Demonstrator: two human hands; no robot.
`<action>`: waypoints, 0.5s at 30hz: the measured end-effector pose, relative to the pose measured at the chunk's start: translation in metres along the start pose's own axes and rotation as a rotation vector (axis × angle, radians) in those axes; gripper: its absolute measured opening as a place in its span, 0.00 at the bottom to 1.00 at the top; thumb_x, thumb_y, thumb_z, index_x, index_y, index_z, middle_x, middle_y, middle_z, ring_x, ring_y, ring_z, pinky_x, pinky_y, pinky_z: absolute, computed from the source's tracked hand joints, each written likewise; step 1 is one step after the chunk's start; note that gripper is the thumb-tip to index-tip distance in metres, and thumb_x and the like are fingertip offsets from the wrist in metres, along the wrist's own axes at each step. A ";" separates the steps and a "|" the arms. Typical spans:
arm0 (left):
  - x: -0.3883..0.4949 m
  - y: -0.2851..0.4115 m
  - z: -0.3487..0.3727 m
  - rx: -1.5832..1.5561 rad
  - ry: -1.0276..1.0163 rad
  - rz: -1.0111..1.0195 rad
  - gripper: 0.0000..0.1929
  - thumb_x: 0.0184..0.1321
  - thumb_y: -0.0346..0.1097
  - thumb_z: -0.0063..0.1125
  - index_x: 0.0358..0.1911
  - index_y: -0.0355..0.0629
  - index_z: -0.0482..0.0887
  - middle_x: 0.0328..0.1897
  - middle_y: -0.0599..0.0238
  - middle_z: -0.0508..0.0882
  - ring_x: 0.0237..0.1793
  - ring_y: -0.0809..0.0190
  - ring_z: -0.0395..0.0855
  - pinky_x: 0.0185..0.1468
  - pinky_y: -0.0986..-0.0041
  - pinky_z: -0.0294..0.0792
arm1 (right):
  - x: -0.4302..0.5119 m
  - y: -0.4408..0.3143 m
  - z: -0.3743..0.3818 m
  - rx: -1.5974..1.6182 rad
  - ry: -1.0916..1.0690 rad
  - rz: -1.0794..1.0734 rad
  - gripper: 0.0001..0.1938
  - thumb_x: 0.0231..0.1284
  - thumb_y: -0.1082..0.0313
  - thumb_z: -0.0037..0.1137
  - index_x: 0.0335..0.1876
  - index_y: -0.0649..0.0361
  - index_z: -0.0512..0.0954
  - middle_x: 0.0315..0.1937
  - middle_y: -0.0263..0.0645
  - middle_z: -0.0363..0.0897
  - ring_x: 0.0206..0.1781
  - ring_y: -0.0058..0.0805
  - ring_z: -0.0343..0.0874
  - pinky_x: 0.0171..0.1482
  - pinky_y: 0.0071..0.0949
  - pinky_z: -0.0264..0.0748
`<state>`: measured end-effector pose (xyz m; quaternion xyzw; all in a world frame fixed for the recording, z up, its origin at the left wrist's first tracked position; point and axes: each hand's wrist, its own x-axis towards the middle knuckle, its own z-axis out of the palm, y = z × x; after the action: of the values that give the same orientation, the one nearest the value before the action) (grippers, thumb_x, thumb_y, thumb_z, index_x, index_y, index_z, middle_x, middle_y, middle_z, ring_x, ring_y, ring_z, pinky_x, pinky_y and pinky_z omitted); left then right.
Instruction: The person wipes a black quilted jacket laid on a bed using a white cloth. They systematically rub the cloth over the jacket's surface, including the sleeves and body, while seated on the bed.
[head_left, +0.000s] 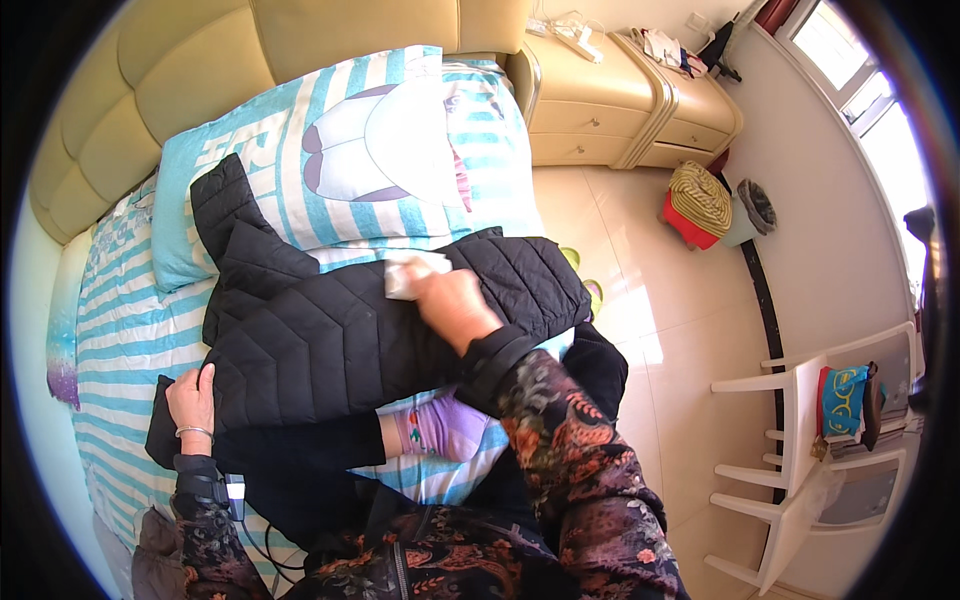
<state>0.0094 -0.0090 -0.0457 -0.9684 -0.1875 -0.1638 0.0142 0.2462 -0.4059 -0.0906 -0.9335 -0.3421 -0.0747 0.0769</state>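
Observation:
A black quilted jacket lies spread over the bed, one sleeve reaching up onto a striped pillow. In my right hand is a folded white cloth or tissue, pressed against the upper middle of the jacket; the hand is slightly blurred. My left hand, with a bracelet at the wrist, grips the jacket's left edge, thumb on top. Part of its fingers is hidden by the fabric. Close below the jacket is my foot in a purple sock.
Blue-and-white striped bedding covers the bed against a padded headboard. Cream nightstands hold a power strip. On the tiled floor stand a stool with a striped cushion, a bin, green slippers and white chairs.

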 end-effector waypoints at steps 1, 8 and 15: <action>0.000 0.000 0.000 -0.006 0.009 0.018 0.25 0.69 0.51 0.54 0.21 0.37 0.75 0.22 0.48 0.79 0.28 0.41 0.77 0.34 0.53 0.66 | -0.004 0.025 0.008 -0.114 -0.108 0.123 0.08 0.65 0.65 0.49 0.40 0.50 0.81 0.24 0.35 0.84 0.26 0.33 0.85 0.29 0.37 0.77; -0.001 0.003 0.001 0.049 0.019 -0.001 0.23 0.67 0.50 0.56 0.20 0.38 0.76 0.23 0.48 0.79 0.29 0.41 0.78 0.35 0.53 0.66 | -0.051 0.153 0.018 0.131 0.179 0.500 0.10 0.65 0.67 0.47 0.38 0.55 0.83 0.25 0.43 0.85 0.31 0.41 0.87 0.35 0.41 0.81; 0.001 -0.001 0.004 -0.075 0.048 0.012 0.24 0.69 0.47 0.56 0.21 0.33 0.73 0.23 0.43 0.77 0.26 0.38 0.76 0.32 0.53 0.65 | -0.056 0.037 0.000 0.093 0.104 0.012 0.21 0.63 0.66 0.47 0.62 0.55 0.73 0.24 0.38 0.84 0.23 0.36 0.85 0.24 0.37 0.77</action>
<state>0.0109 -0.0070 -0.0493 -0.9652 -0.1748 -0.1936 -0.0165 0.2281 -0.4691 -0.1043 -0.9257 -0.3353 -0.1068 0.1385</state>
